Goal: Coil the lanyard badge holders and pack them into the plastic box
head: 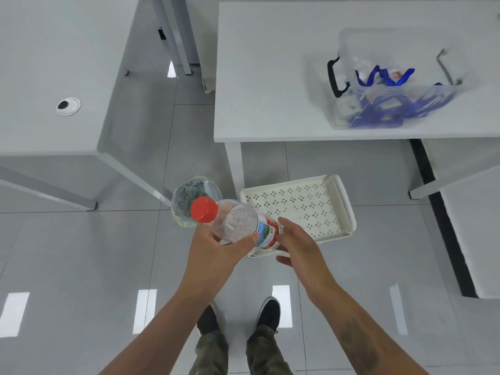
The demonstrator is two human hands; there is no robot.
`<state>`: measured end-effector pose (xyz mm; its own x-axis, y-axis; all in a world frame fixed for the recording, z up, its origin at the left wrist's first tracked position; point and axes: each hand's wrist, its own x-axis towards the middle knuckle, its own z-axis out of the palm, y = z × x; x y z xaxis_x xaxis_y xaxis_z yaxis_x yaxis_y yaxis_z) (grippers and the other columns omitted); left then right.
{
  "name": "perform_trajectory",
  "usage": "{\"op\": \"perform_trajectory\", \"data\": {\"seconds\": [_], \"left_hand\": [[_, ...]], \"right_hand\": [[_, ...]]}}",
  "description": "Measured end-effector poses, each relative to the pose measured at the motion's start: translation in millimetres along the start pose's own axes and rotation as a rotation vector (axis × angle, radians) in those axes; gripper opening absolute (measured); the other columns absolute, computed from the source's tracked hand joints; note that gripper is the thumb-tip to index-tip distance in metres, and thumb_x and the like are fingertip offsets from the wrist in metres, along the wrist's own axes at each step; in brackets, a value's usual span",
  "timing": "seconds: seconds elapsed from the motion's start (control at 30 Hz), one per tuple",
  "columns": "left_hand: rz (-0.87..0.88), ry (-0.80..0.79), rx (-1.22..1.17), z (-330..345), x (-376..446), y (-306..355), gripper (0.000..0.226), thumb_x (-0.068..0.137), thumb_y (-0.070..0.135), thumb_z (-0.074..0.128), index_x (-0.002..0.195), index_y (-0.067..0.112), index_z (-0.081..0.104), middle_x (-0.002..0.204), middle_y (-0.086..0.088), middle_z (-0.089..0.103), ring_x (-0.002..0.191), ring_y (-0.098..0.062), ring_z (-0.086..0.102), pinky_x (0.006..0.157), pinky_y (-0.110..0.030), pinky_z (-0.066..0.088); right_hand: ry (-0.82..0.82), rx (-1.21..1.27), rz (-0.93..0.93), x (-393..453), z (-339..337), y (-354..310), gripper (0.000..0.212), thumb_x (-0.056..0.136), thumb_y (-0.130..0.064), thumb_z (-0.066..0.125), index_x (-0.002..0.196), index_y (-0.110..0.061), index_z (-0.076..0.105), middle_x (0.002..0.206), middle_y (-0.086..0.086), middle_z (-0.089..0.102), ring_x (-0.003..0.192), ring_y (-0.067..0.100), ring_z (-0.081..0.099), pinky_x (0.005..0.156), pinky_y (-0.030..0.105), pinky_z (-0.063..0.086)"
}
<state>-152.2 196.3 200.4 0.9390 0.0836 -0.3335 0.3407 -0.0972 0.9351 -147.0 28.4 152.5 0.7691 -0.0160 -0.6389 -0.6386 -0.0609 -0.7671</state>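
Overhead: grey tiled floor [81,253], white table [270,77], plastic box [400,85] atop.

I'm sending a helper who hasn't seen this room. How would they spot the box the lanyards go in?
Find the white table at upper right. Near its front edge stands a clear plastic box holding blue lanyards. Its black handle sets it apart from the white perforated tray carried below.

Bottle label [266,234] print (blurred) unreadable; no other text.
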Motion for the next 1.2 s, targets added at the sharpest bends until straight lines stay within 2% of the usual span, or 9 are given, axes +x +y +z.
{"op": "perform_trajectory", "data": {"seconds": [0.13,0.27,0.4,0.5,0.57,0.73,0.93,1.07,1.2], "left_hand": [[0.017,0.028,0.036,23.4,45.6,-17.0,0.050,0.073,0.011,0.084,0.115,0.025,0.060,0.100,0.015,0.070,0.095,0.002,0.068,0.071,-0.015,0.056],[0.013,0.015,0.133,43.4,89.9,-45.6,0.063,0.066,0.024,0.088,0.119,0.031,0.055,0.107,0.013,0.068,0.100,-0.003,0.067,0.083,-0.027,0.058],[0.020,-0.014,0.246,59.8,128.9,-72.7,0.062,0.067,0.024,0.087,0.111,0.046,0.048,0.104,0.019,0.063,0.096,0.007,0.062,0.077,-0.016,0.054],[-0.005,-0.032,0.320,65.7,154.2,-93.8,0.061,0.068,0.030,0.086,0.107,0.050,0.044,0.102,0.023,0.061,0.092,0.016,0.057,0.067,-0.005,0.048],[-0.016,-0.041,0.382,67.5,169.6,-109.9,0.062,0.068,0.033,0.085,0.113,0.046,0.045,0.102,0.022,0.063,0.092,0.010,0.060,0.068,-0.008,0.047],[0.073,-0.041,0.604,66.3,192.3,-130.8,0.066,0.065,0.043,0.082,0.120,0.041,0.045,0.106,0.024,0.057,0.105,-0.003,0.054,0.087,-0.023,0.047],[0.137,-0.066,0.671,64.0,198.5,-132.9,0.069,0.068,0.045,0.081,0.125,0.035,0.044,0.112,0.018,0.057,0.105,-0.006,0.053,0.090,-0.024,0.044],[0.115,-0.043,0.647,59.8,195.5,-141.5,0.074,0.066,0.043,0.083,0.127,0.040,0.042,0.115,0.020,0.058,0.109,-0.008,0.055,0.093,-0.028,0.048],[0.083,-0.037,0.654,54.0,189.9,-139.6,0.089,0.063,0.048,0.085,0.136,0.043,0.035,0.131,0.019,0.052,0.122,-0.010,0.051,0.102,-0.037,0.048]], "right_hand": [[-0.021,-0.228,-0.134,43.8,-10.6,7.8,0.057,0.085,-0.029,0.074,0.134,-0.039,0.048,0.133,-0.018,0.051,0.115,0.006,0.057,0.090,0.022,0.050],[0.095,-0.496,-0.310,91.3,-10.8,16.6,0.061,0.074,-0.044,0.080,0.128,-0.037,0.052,0.121,-0.023,0.051,0.111,0.000,0.053,0.096,0.022,0.046],[0.076,-0.537,-0.250,138.1,-5.1,26.3,0.055,0.074,-0.053,0.076,0.122,-0.040,0.051,0.104,-0.032,0.048,0.108,0.004,0.056,0.098,0.029,0.047],[0.089,-0.560,-0.241,174.1,-0.6,42.7,0.056,0.070,-0.062,0.069,0.119,-0.041,0.053,0.112,-0.024,0.058,0.104,0.003,0.059,0.095,0.033,0.051],[0.082,-0.549,-0.229,196.3,1.0,56.1,0.057,0.068,-0.061,0.065,0.121,-0.041,0.053,0.114,-0.020,0.060,0.103,0.003,0.060,0.092,0.033,0.053],[0.069,-0.575,-0.249,225.0,6.4,73.8,0.044,0.076,-0.055,0.067,0.114,-0.037,0.057,0.106,-0.020,0.063,0.099,0.003,0.062,0.087,0.032,0.055],[0.073,-0.548,-0.243,237.8,11.5,84.3,0.047,0.071,-0.061,0.063,0.110,-0.035,0.058,0.100,-0.017,0.067,0.094,0.005,0.065,0.083,0.037,0.057],[0.045,-0.531,-0.232,234.4,12.5,84.4,0.060,0.069,-0.061,0.068,0.123,-0.038,0.053,0.115,-0.018,0.060,0.102,0.002,0.061,0.090,0.029,0.055],[0.039,-0.535,-0.234,225.8,9.7,81.2,0.069,0.075,-0.051,0.077,0.134,-0.038,0.044,0.128,-0.018,0.054,0.111,0.004,0.058,0.099,0.033,0.051]]}}
